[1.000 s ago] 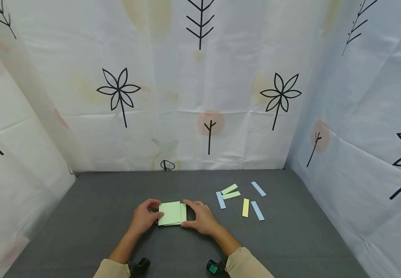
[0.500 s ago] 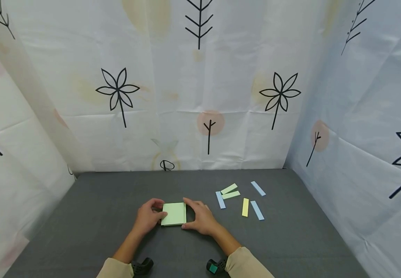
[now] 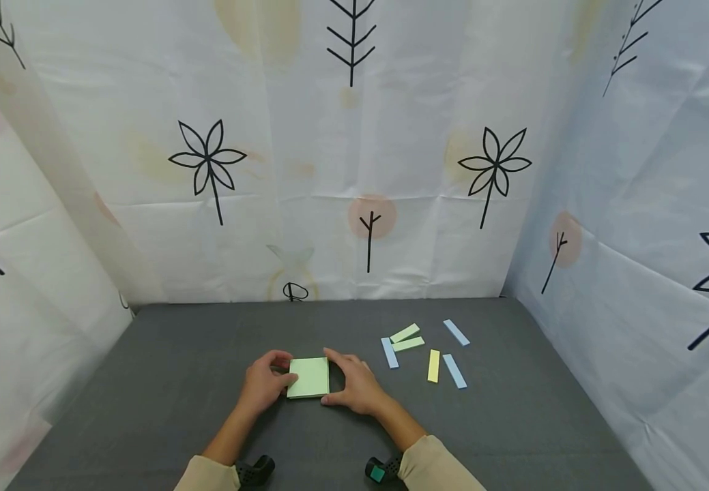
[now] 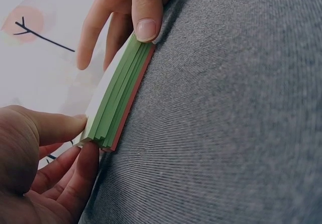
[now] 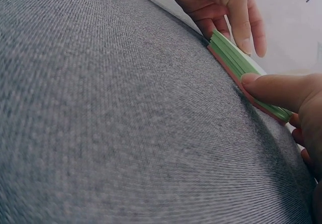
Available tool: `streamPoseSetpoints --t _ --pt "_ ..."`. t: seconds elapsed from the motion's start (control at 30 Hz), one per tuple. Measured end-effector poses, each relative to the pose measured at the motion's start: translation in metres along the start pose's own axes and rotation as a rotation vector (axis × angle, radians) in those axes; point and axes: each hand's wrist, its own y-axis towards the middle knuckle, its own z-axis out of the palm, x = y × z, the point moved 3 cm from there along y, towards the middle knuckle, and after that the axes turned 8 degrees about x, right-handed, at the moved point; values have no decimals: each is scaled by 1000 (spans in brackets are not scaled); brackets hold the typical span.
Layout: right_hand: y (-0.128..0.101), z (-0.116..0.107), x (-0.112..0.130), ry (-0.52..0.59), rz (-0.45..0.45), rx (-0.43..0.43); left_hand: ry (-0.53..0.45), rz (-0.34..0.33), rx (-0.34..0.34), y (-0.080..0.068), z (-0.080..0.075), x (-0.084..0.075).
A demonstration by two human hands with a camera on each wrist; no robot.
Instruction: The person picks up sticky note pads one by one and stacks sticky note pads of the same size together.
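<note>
A squared-up stack of pale green sticky notes (image 3: 309, 377) sits on the dark grey table between both hands. In the left wrist view its layered green side (image 4: 118, 93) shows, with a red layer (image 4: 132, 100) at the bottom. My left hand (image 3: 261, 383) pinches the stack's left edge, thumb on top and fingers below the upper layers. My right hand (image 3: 359, 386) grips the right end, its thumb (image 5: 251, 79) against the near side and its fingers at the far side.
To the right of the stack lie narrow paper strips: two green strips (image 3: 408, 345), three blue strips (image 3: 454, 372) and a yellow strip (image 3: 433, 366). Behind the grey table (image 3: 145, 409) hangs a white patterned cloth (image 3: 305, 170), with more cloth along both sides.
My left hand has moved right, sliding the upper notes over until they line up with the lower ones. My right hand has stayed nearly still.
</note>
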Motion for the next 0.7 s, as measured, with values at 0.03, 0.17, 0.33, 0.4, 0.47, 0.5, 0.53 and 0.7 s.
streamPoseSetpoints --t 0.03,0.17,0.33,0.4,0.47,0.5,0.53,0.7 --pt "0 0 0 2 -1 0 2 0 -2 0 0 0" --pt "1 0 0 -20 -29 -3 8 9 -4 -1 0 -1" --pt "2 1 -1 -53 -77 -16 11 20 4 -2 1 -1" --pt "2 1 -1 -62 -84 -19 15 22 3 -3 1 0" --pt "2 2 -1 -75 -84 -20 21 22 4 -4 1 1" --pt "3 2 -1 -79 -81 -20 23 20 5 -4 1 1" --pt "3 2 -1 -83 -79 -20 25 17 6 -4 0 1" --pt "3 2 0 -85 -65 -22 40 3 32 -6 1 1"
